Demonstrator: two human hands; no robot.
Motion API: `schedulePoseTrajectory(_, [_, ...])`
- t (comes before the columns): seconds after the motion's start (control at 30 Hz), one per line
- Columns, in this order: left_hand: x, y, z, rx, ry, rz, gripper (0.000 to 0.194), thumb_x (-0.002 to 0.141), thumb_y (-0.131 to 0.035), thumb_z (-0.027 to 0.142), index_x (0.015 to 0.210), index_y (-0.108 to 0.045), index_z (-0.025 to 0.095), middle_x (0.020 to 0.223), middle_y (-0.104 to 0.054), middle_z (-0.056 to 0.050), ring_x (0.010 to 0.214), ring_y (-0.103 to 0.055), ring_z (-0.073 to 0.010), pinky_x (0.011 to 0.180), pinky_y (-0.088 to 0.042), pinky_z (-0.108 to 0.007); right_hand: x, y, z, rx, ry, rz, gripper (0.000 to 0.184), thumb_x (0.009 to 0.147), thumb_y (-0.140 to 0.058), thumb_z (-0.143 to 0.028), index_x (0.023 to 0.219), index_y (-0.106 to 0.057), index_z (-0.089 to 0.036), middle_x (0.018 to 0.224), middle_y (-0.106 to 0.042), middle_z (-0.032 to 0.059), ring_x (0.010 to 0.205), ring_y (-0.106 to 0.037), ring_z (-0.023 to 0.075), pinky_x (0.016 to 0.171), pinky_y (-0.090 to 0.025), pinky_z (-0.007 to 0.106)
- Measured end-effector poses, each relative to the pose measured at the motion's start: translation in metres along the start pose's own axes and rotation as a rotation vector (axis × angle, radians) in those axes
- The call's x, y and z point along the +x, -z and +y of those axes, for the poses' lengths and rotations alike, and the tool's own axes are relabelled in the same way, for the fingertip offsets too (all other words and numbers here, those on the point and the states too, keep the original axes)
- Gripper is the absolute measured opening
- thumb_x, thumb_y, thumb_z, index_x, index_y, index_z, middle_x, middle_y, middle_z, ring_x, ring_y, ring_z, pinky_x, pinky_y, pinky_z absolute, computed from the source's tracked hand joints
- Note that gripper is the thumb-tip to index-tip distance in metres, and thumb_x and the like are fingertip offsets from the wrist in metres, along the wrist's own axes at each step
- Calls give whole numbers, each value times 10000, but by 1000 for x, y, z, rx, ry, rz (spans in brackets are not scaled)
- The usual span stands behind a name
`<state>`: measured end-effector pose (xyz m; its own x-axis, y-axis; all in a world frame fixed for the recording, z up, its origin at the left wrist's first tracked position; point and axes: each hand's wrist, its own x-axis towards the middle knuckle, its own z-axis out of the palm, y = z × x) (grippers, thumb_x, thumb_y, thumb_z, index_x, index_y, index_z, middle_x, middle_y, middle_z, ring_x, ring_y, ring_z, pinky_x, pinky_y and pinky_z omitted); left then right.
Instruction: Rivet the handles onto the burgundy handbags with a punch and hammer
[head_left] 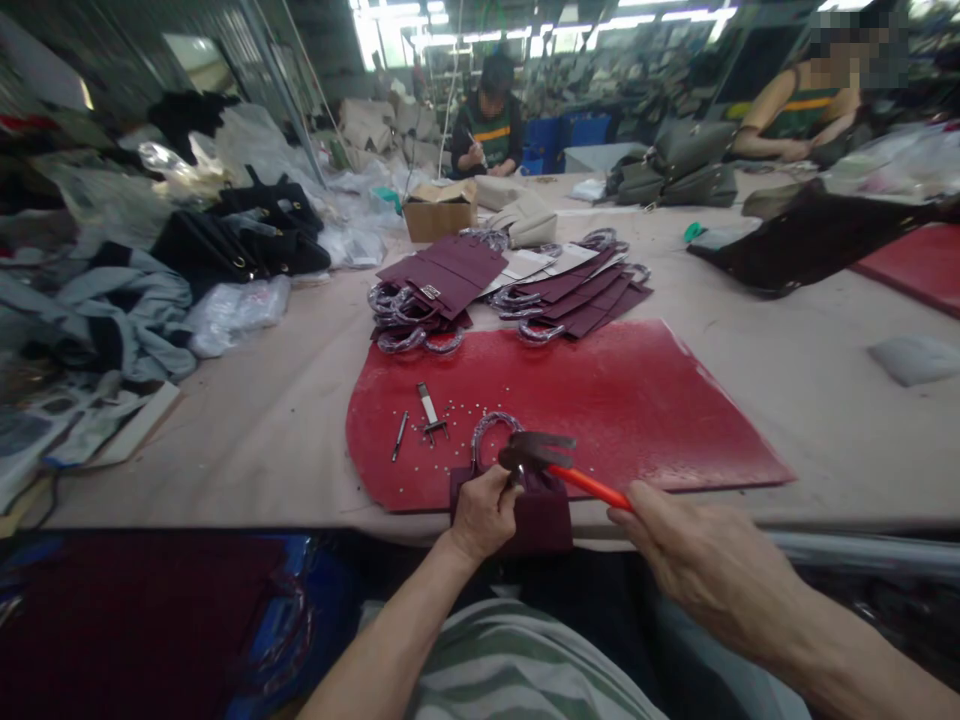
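Observation:
My right hand (675, 540) is closed round the red-orange handle of a claw hammer (536, 450). The hammer's dark head is right over my left hand (484, 512), whose fingers pinch a short metal punch (517, 476), mostly hidden by the fingers and the head. Below them a dark maroon bag piece (536, 520) lies at the front edge of the red board (600, 390). Its plastic-wrapped handle loop (495, 420) points away from me. To the left on the board are a slim metal rod (400, 436) and a two-pronged metal tool (431, 412), among small pale specks.
Behind the board, maroon bag panels (457, 265) with wrapped handles are stacked beside a cardboard box (439, 212). Black bags (240, 230) and plastic wrap crowd the left; a dark panel (795, 245) lies right. Two people work across the table. A blue bin (300, 600) holds maroon pieces lower left.

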<state>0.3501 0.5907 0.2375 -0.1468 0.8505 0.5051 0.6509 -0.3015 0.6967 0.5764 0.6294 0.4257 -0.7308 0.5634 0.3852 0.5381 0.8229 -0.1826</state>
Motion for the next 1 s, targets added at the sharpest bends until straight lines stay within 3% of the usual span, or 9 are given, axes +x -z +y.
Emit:
schedulePoseTrajectory(0.17, [0,1,0,1,-19,-1,143,912,-500,167,990,-615,197,831,-705,-60,778,-712,-185,737,-575,-261,-3,2,-10,-29,-62,147,242,1039,-353,-328,834,-458,-255,536,-499,-29,400,-438,145,456,-249,306])
schedulePoseTrajectory(0.27, [0,1,0,21,-45,20,120,919,-498,177,941,-615,196,774,-688,-52,731,-705,-185,696,-571,-256,-9,1,-7,-27,-40,-6,279,1031,-367,-373,786,-438,-259,488,-477,-47,347,-374,140,430,-163,326])
schedulePoseTrajectory(0.37, [1,1,0,7,-62,20,145,923,-492,169,1000,-611,196,832,-703,-58,777,-711,-184,731,-574,-261,-10,-5,6,89,-195,-146,326,1017,-363,-446,773,-462,-253,524,-514,-31,399,-423,147,449,-212,311])
schedulePoseTrajectory(0.53, [2,3,1,-47,-41,-13,158,924,-491,161,1034,-597,199,830,-689,-48,760,-695,-173,732,-573,-264,1,-45,53,355,-528,-302,447,987,-291,-519,662,-431,-247,544,-519,-3,481,-474,156,482,-352,272])
schedulePoseTrajectory(0.67, [1,3,-1,-38,-42,-16,148,931,-492,176,1030,-602,196,852,-696,-62,785,-703,-181,758,-583,-278,7,-88,84,130,-631,-312,378,967,-297,-372,803,-585,-190,692,-625,75,627,-569,210,586,-436,315])
schedulePoseTrajectory(0.73, [0,3,-2,-31,-42,-18,146,937,-493,182,1028,-606,198,866,-704,-67,806,-710,-184,777,-589,-283,10,-103,80,18,-562,-214,349,948,-372,-333,1069,-631,-133,1018,-666,175,876,-611,282,740,-474,401])
schedulePoseTrajectory(0.83, [-1,4,-3,-23,-46,-15,146,937,-499,183,1027,-613,200,897,-715,-75,848,-718,-191,804,-595,-289,13,-122,55,-22,-282,-84,463,929,-508,-342,1350,-539,-153,1419,-484,205,1243,-472,355,990,-399,512])
schedulePoseTrajectory(0.9, [-2,4,-3,-16,-56,-8,161,939,-497,182,1045,-617,200,929,-724,-80,882,-721,-193,824,-596,-291,14,-136,34,38,-155,-118,490,914,-575,-344,1376,-541,-184,1476,-439,183,1318,-410,352,1061,-350,524])
schedulePoseTrajectory(1.0, [-2,3,-1,-50,-47,-21,188,945,-498,191,1078,-630,195,987,-733,-88,942,-720,-193,865,-591,-298,12,-159,16,94,-171,-209,484,907,-620,-329,1374,-570,-210,1497,-418,186,1361,-373,360,1105,-298,564])
